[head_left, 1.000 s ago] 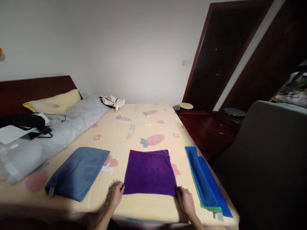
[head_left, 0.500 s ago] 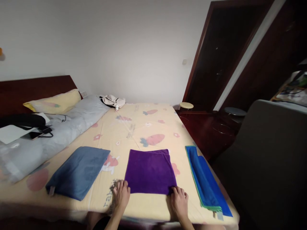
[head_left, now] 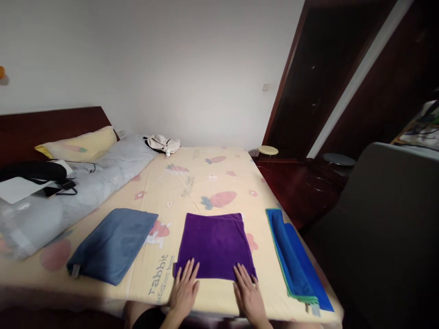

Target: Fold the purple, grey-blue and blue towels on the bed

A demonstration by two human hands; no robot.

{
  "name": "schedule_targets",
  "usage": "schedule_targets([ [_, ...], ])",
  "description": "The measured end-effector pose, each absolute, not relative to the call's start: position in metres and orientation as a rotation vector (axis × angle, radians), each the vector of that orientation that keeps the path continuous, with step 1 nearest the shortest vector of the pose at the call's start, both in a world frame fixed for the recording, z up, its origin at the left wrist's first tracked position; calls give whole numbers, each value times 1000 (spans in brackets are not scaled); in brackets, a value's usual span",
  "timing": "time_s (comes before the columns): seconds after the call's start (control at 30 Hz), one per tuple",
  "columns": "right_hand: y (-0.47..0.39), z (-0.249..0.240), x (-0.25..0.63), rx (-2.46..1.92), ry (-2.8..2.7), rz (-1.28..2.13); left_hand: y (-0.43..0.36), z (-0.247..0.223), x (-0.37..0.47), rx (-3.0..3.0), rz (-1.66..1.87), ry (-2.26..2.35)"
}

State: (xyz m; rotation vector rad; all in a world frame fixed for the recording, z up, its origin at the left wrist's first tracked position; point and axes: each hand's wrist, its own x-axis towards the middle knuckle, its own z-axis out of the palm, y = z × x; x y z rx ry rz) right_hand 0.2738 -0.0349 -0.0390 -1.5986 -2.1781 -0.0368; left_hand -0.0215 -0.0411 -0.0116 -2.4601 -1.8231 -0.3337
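Note:
A folded purple cloth [head_left: 214, 244] lies flat on the bed in front of me, its layers slightly offset along the far edge. My left hand [head_left: 185, 290] rests with outstretched fingers on its near left corner. On the near right corner lie the spread fingers of my right hand [head_left: 248, 292]. Neither hand grips the fabric. To the left is a folded grey-blue cloth [head_left: 115, 244] with a small tag. A blue cloth with green edging [head_left: 295, 258], folded unevenly, lies near the bed's right edge.
The bed [head_left: 192, 183] has a cream sheet with carrot prints. A grey quilt [head_left: 92, 192], a yellow pillow [head_left: 82, 145] and a white bag [head_left: 165, 144] lie along its left and far side. A dark chair back [head_left: 380, 219] and two stools, one cream-topped [head_left: 268, 151], stand to the right.
Both hands have let go of the purple cloth's near corners. Their fingers have opened and moved inward, now lying flat on the cloth. The other cloths have stayed put.

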Motion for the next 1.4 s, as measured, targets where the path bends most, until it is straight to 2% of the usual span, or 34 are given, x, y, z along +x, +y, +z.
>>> schedule_targets([
  [0.17, -39, -50, 325, -1630, -2199, -106, -42, -8, -80, -2471, -285, -1777],
  [0.33, -27, -53, 321, -1662, -2157, -79, -29, -9, -82, -2491, -284, -1721],
  [0.53, -15, -31, 326, -1625, -2197, 30, -20, -11, -88, -2455, -338, -1656],
  [0.77, -26, -4, 342, -1532, -2248, 197, -36, 1, -104, -2672, -576, -1508],
  [0.9, -43, 8, 348, -1564, -2183, 460, -48, 9, -106, -2760, -831, -1832],
  [1.0, -45, 12, 349, -1660, -1982, 609, -41, 10, -109, -2609, -1156, -2276],
  [1.1, -34, 9, 345, -1687, -1799, 689, -24, 6, -109, -2464, -1310, -2421],
  [1.3, -11, -5, 335, -1895, -1776, 419, -7, -6, -96, -2220, -1337, -2437],
  [1.4, -11, -11, 329, -1923, -1781, 240, -14, -7, -84, -2083, -1231, -2369],
])
